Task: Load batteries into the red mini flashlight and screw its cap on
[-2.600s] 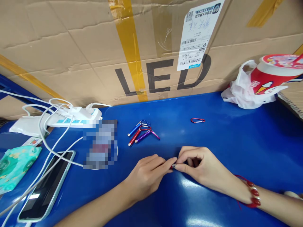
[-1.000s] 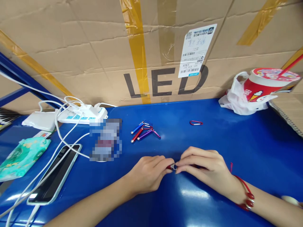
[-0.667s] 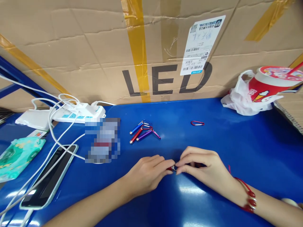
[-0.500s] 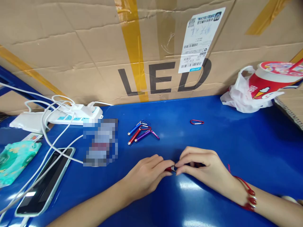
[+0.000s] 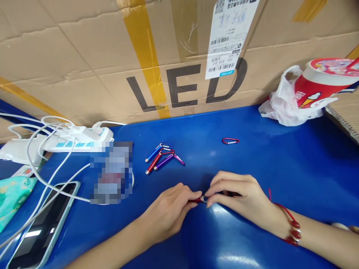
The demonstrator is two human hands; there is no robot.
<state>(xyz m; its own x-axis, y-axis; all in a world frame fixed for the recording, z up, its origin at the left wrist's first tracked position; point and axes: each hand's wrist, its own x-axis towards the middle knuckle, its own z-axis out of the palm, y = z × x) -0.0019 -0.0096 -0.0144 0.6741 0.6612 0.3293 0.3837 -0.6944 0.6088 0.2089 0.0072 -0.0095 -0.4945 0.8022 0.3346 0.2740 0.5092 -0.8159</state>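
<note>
Between the thumb and fingers of my left hand (image 5: 168, 209) is a small red keychain flashlight (image 5: 198, 200), mostly covered by the fingers. Its silver end points right, toward my right hand (image 5: 238, 192). There the right thumb and fingertips pinch a small metal ring (image 5: 204, 199) at that end; the fingertips hide part of it. Beyond the hands lie a blue flashlight (image 5: 153, 154), a red flashlight (image 5: 153, 163) and a purple flashlight (image 5: 164, 162), each with a carabiner. A loose red carabiner (image 5: 230, 141) rests farther right on the blue table (image 5: 207, 153).
A cardboard box (image 5: 92, 56) marked LED walls off the back. To the left are a power strip (image 5: 103, 136) with tangled white cables, a phone (image 5: 42, 228), a blurred-out device (image 5: 112, 172) and a green packet (image 5: 14, 198). A red cup (image 5: 316, 87) in a plastic bag stands back right.
The view has tilted and shifted slightly. Slightly more of the red flashlight shows between the hands; both hands keep their pinching grip close together.
</note>
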